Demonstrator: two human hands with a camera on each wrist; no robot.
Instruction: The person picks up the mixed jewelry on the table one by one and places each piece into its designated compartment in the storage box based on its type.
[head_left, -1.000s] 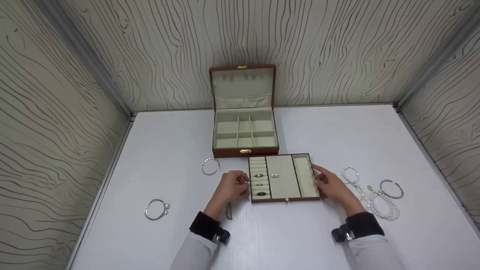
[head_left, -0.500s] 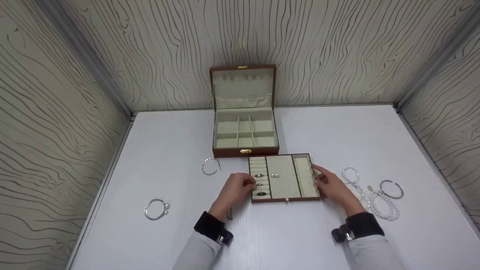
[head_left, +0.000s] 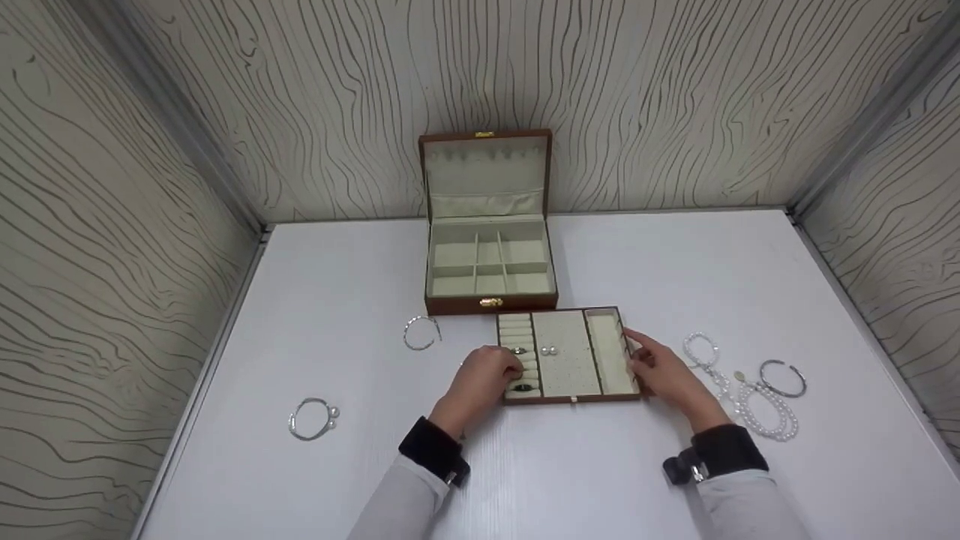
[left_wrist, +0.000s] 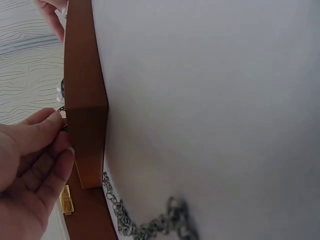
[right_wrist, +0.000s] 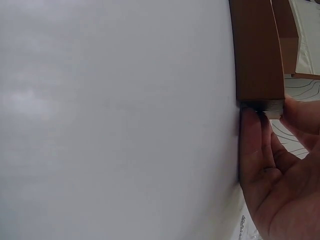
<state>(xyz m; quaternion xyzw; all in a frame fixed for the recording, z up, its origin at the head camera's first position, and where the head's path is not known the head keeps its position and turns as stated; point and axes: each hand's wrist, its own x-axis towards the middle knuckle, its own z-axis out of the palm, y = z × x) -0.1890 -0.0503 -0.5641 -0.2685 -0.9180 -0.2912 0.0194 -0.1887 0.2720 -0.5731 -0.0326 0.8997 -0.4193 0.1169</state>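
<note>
A brown jewelry tray [head_left: 566, 379] with cream lining lies flat before me. My left hand [head_left: 484, 376] reaches over its left edge to the ring rolls. Thumb and fingertips pinch a small dark ring [left_wrist: 61, 108], mostly hidden by them. In the rolls, a ring with a dark stone [head_left: 523, 388] sits nearer me, and another ring [head_left: 518, 350] sits farther back. Two pearl earrings [head_left: 550, 350] are on the middle panel. My right hand [head_left: 666, 373] grips the tray's right end, thumb on top, as the right wrist view shows.
Behind the tray stands an open brown jewelry box [head_left: 491, 277] with divided compartments. Bracelets lie left, one twisted [head_left: 422, 333], one pearl-tipped [head_left: 312, 418]. Pearl strands [head_left: 766, 409] and a dark bangle [head_left: 783, 378] lie right. A chain bracelet [left_wrist: 145, 227] lies below my left wrist.
My left hand has moved right, from beside the tray's left edge onto the ring rolls, and now covers the middle ring. The right hand and the tray have stayed put.
</note>
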